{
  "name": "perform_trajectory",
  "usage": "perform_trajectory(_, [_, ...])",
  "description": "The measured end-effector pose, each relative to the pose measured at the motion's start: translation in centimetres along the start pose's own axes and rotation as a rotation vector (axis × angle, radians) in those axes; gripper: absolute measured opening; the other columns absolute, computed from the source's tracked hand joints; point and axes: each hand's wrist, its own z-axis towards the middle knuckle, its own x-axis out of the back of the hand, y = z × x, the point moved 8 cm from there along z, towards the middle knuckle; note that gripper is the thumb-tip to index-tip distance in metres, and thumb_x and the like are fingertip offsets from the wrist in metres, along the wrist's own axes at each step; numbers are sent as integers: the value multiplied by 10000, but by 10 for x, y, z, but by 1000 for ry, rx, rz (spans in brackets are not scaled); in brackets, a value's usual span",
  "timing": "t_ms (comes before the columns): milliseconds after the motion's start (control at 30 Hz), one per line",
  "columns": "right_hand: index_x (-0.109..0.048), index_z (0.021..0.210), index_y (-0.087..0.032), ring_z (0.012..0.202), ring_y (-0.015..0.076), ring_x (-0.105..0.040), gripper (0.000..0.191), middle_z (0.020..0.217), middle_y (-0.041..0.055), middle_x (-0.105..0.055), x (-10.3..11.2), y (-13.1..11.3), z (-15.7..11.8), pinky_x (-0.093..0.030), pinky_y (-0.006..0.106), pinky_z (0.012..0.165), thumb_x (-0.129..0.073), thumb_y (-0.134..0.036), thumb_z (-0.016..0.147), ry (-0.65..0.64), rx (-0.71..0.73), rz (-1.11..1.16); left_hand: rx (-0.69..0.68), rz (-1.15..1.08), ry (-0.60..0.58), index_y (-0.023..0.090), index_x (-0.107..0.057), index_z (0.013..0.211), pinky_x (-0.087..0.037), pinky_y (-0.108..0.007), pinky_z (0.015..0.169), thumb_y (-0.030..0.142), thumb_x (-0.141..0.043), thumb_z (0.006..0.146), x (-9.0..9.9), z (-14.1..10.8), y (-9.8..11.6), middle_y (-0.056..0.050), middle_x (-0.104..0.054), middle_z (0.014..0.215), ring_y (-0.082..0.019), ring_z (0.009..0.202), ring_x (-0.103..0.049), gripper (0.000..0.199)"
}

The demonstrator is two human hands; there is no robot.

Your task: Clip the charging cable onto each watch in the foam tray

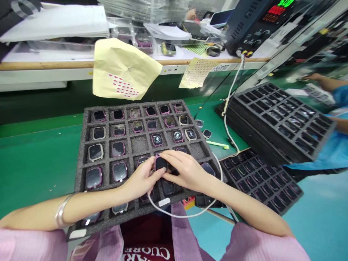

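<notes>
Between the fingertips of both hands is a smartwatch body (pixel 161 163) with a dark screen and a purple edge, held over the foam tray. My left hand (pixel 144 177) pinches it from the left, thumb at its lower edge. From the other side my right hand (pixel 185 168) grips it with fingers closed round its top and right. A thin white cable (pixel 187 216) loops below the hands and ends under my left hand, where its tip is hidden. The dark foam tray (pixel 140 145) holds many watch bodies in purple or silver; a few, such as one watch (pixel 178 136), show lit dials.
Stacked foam trays (pixel 272 123) stand at the right, with another filled tray (pixel 261 181) below. A power supply (pixel 255 29) sits on the shelf. Yellow sheets (pixel 122 72) hang from its edge. A co-worker's arm (pixel 337 87) shows at far right.
</notes>
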Motion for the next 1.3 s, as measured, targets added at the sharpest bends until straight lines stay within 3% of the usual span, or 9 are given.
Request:
perform_trajectory(233, [-590,1082,-66,825,223,-625,431,950,129,-666,-2,15,14,-529,345,756,-671,-404,826,-38,205,99,87,-170,33,137,-478,1162,-235,-116,291,429,-586,868,-1,2,-6,102,-424,565,12,295,-243,428])
perform_trajectory(333, [-582,1063,-91,814,205,-622,409,921,106,-662,-5,24,18,-522,326,747,-711,-371,794,-29,232,222,103,-228,71,130,-490,1128,-210,-110,297,421,-629,839,0,3,-3,124,-355,535,16,309,-197,433])
perform_trajectory(500, [-543,1113,-122,849,214,-616,374,953,118,-647,-5,25,12,-526,343,749,-691,-299,818,62,210,331,84,-202,63,142,-496,1093,-225,-133,286,436,-662,803,-1,6,-1,59,-517,684,25,296,-275,445])
perform_trajectory(767, [-531,1153,-118,893,229,-622,387,1001,138,-632,-3,23,8,-544,368,764,-666,-290,833,93,184,305,73,-194,65,163,-528,1049,-233,-150,301,392,-630,834,2,5,-1,51,-532,711,11,329,-294,330])
perform_trajectory(900, [-537,1160,-124,909,231,-627,387,1012,136,-640,-7,24,6,-546,376,782,-663,-291,835,87,174,298,49,-162,104,174,-567,1057,-358,-177,413,364,-642,834,4,5,-4,26,-582,758,-35,439,-415,303])
perform_trajectory(1000, [-547,1161,-132,919,234,-626,388,1029,133,-642,-7,23,7,-540,388,801,-666,-289,828,69,145,296,9,-101,113,177,-572,1094,-478,-223,649,374,-614,856,5,5,-4,-23,-624,897,-122,722,-567,312])
perform_trajectory(1100, [-568,1139,-142,922,235,-622,390,1028,124,-636,14,26,8,-529,389,807,-693,-311,810,81,140,316,-3,-42,54,188,-529,1180,-476,-241,772,371,-619,857,3,3,-5,-50,-601,1028,-154,907,-559,382])
perform_trajectory(1200, [-588,1138,-167,960,237,-605,412,1045,112,-614,49,50,-2,-512,384,833,-725,-352,796,135,55,299,53,-25,-35,206,-482,1187,-462,-209,660,365,-663,829,-1,0,-9,-26,-580,957,-119,785,-542,431])
perform_trajectory(1300, [-611,1112,-173,955,238,-594,364,1022,99,-600,67,88,-30,-497,387,844,-718,-342,808,49,-109,181,89,-27,-68,211,-488,1108,-459,-197,628,358,-632,856,-4,-3,-11,-5,-561,915,-85,688,-519,325])
